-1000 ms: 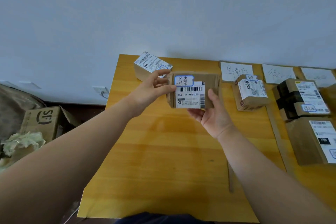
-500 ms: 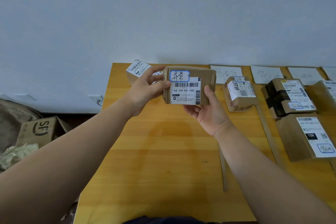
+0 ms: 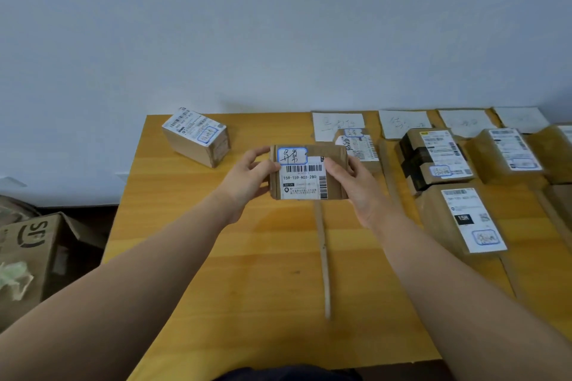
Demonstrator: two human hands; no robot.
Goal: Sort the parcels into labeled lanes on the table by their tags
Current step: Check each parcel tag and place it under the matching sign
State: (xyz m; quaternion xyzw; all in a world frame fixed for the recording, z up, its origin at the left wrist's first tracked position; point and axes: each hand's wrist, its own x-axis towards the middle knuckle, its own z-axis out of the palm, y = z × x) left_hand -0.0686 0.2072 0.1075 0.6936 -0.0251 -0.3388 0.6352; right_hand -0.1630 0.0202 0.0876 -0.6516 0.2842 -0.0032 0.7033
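Broadly, a yellow-orange wooden surface [image 3: 247, 257] with visible grain lies under the held parcel [image 3: 306, 175], and a plain pale wall [image 3: 278, 25] rises beyond it. Far to the lower left of the parcel, on the dark floor, stands an open brown carton [image 3: 28, 257] printed "SF", with crumpled pale green stuffing [image 3: 12, 278] in it.

The parcel is a flat rectangular cardboard box, matte brown, with a white barcode label and a blue-bordered handwritten tag at its top left corner. It faces the camera. I cannot tell whether its lower edge touches the surface. The left hand [image 3: 247, 176] grips its left edge, thumb on the front; the right hand [image 3: 356, 182] grips its right edge the same way.

A thin strip [image 3: 323, 257], tan like cardboard, runs toward the viewer from just below the parcel. Beyond and to its left sits a small blocky box [image 3: 198, 139] with a label on top. Just behind its right side is another small labelled box [image 3: 359, 145], lying against a white handwritten paper sheet [image 3: 337, 125]. Further right of the parcel lie three more such sheets [image 3: 404, 124] [image 3: 464, 122] [image 3: 520, 119], a box banded with black tape [image 3: 433, 158], a flat brown package marked "15H" [image 3: 461, 219], and another labelled box [image 3: 507, 155].
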